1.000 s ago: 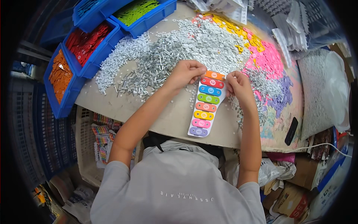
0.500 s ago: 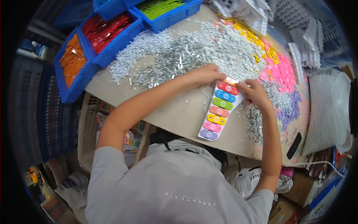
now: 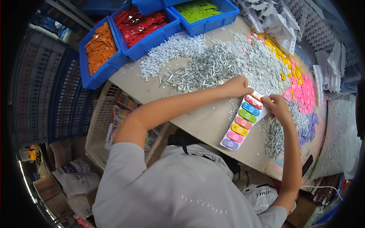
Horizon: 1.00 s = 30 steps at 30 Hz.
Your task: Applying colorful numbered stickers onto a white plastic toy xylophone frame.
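Observation:
A toy xylophone [image 3: 243,121] lies on the table, its white base wide at the far end and narrow toward me. Bright keys run across it, from an orange key [image 3: 257,95] at the far end to a purple key [image 3: 230,143] nearest me. My left hand [image 3: 237,86] is closed, its thumb pressed at the left end of the orange key. At that key's right end, my right hand [image 3: 279,108] grips with thumb and curled fingers. Both hands partly cover the xylophone's far end.
Loose white pins [image 3: 167,53], metal pins [image 3: 205,68] and white washers [image 3: 262,60] spread beyond my hands. Pink pieces [image 3: 302,93] and purple pieces [image 3: 310,129] lie at right. Blue bins [image 3: 133,53] hold orange, red and green keys. A crate [image 3: 99,133] with xylophones stands lower left.
The whole view has shifted, so the table and things on it appear farther right. My hands stay at the xylophone's far end with little visible change in grip.

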Each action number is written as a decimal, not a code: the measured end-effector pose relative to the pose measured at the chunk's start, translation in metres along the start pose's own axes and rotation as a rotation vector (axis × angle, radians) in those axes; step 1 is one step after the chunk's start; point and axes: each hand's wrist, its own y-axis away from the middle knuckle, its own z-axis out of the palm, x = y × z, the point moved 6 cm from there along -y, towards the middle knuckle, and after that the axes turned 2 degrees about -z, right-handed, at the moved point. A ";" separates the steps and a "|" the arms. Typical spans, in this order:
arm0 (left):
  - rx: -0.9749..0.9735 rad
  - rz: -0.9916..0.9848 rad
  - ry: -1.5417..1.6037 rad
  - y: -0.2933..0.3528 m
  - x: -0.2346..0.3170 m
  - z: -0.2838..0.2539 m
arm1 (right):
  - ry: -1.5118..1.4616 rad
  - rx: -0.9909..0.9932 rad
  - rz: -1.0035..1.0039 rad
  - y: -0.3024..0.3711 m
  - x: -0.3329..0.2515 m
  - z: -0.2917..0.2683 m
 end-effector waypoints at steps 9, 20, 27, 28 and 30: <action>0.736 0.207 -0.460 0.145 0.056 -0.127 | -0.086 0.745 -0.193 0.107 0.039 -0.009; 0.820 0.164 -1.200 0.217 -0.009 -0.196 | 0.212 1.167 -0.008 0.197 0.102 -0.040; 0.851 0.099 -1.287 0.212 -0.022 -0.195 | 0.297 1.042 -0.065 0.193 0.105 -0.023; 0.853 0.107 -1.290 0.213 -0.021 -0.194 | 0.296 1.042 -0.065 0.191 0.102 -0.021; 0.856 0.062 -1.308 0.213 -0.021 -0.193 | 0.257 1.018 -0.034 0.184 0.098 -0.017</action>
